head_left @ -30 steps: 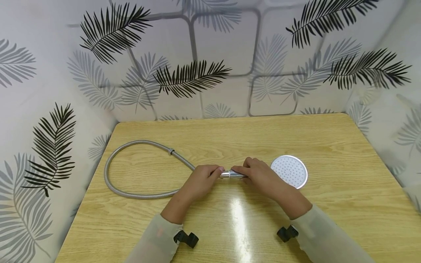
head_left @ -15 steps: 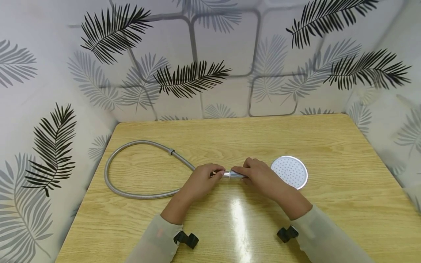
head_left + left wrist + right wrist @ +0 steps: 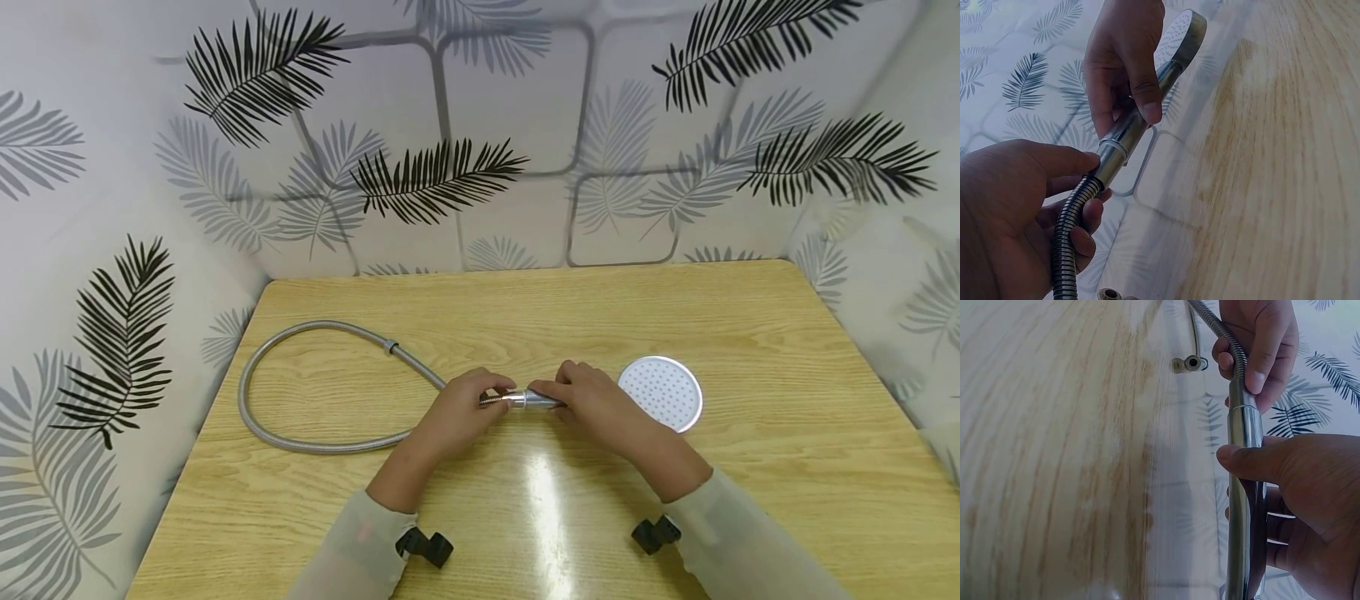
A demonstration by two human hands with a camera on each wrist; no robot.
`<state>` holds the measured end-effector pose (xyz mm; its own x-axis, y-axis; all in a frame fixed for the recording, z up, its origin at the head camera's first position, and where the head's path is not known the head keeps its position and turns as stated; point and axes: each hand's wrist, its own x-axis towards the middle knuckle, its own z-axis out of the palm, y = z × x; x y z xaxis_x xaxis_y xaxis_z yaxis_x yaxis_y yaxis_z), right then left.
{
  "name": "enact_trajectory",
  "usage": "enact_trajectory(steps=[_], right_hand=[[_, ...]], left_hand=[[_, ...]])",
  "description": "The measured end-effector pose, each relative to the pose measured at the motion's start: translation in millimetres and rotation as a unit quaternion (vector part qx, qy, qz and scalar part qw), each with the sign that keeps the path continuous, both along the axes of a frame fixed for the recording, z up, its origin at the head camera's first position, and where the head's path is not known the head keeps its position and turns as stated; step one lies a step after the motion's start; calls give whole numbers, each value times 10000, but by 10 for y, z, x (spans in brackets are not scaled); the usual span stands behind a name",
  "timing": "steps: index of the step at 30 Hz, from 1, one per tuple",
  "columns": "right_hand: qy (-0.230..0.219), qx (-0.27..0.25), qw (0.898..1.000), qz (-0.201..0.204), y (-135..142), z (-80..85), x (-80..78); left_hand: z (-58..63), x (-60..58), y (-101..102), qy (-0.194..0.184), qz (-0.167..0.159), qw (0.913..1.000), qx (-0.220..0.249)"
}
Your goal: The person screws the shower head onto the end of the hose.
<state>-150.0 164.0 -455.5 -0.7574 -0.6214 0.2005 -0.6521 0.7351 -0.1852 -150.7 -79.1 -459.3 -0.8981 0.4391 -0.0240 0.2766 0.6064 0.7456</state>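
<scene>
A chrome handheld shower head with a round white nozzle face (image 3: 662,393) lies across the middle right of the head view. My right hand (image 3: 588,402) grips its handle (image 3: 1246,506), thumb on one side and fingers round the other. A flexible metal shower hose (image 3: 322,322) loops out to the left. The smooth chrome nut (image 3: 1110,165) at the hose's end meets the base of the handle, in line with it. At that nut, my left hand (image 3: 463,408) pinches with thumb and fingertips, while its other fingers curl about the ribbed hose (image 3: 1066,231).
Everything lies on a wood-grain table (image 3: 480,317), with a leaf-patterned covering (image 3: 510,100) rising behind and at both sides. A metal collar (image 3: 390,345) sits along the hose loop. The hose's open far end (image 3: 1192,362) shows in the right wrist view.
The left fingers have shifted on the nut, spreading slightly, so more of the nut and ribbed hose shows between them. The right hand and the shower head stay nearly still.
</scene>
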Motion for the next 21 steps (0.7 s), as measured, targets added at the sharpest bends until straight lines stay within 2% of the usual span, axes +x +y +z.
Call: enact_trajectory(steps=[13, 21], right_hand=[[-72, -17, 10000, -57, -11, 17, 0], [-29, -37, 10000, -32, -13, 20, -1]], left_hand=[[-30, -8, -7, -78, -12, 9999, 112], [-8, -1, -22, -179, -86, 9997, 164]])
